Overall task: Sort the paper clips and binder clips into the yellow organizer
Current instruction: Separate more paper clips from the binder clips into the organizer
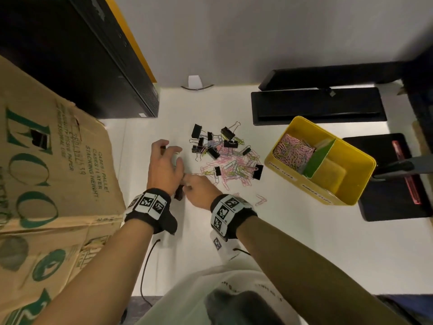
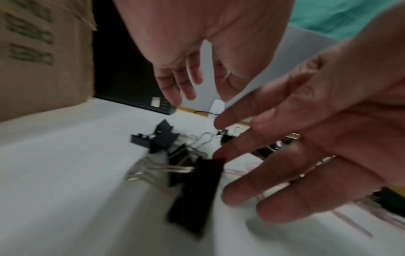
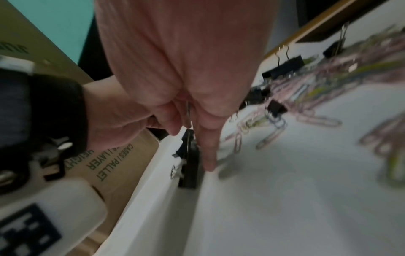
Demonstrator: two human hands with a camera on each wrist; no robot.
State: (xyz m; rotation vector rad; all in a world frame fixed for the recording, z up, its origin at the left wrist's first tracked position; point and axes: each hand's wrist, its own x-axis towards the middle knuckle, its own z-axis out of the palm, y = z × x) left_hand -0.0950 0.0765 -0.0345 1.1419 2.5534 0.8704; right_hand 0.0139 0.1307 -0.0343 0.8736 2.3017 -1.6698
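A mixed heap of black binder clips (image 1: 212, 152) and pink, yellow and blue paper clips (image 1: 234, 165) lies mid-table. The yellow organizer (image 1: 351, 198) stands to its right, one compartment full of paper clips (image 1: 293, 151). My right hand (image 1: 186, 184) reaches left and pinches a black binder clip (image 1: 179, 195) by its wire handle; in the right wrist view the clip (image 3: 189, 169) hangs below my right hand (image 3: 192, 138). My left hand (image 1: 168, 153) hovers just left of the heap, its fingers (image 2: 175, 90) loosely spread and holding nothing. Several more binder clips (image 2: 162, 138) lie under it.
A cardboard box (image 1: 46, 160) fills the left side, with a black case (image 1: 93, 55) behind it. A black monitor base (image 1: 316, 106) sits at the back right and a black pad (image 1: 386, 184) lies right of the organizer. A loose pink clip (image 1: 261, 200) lies near the front.
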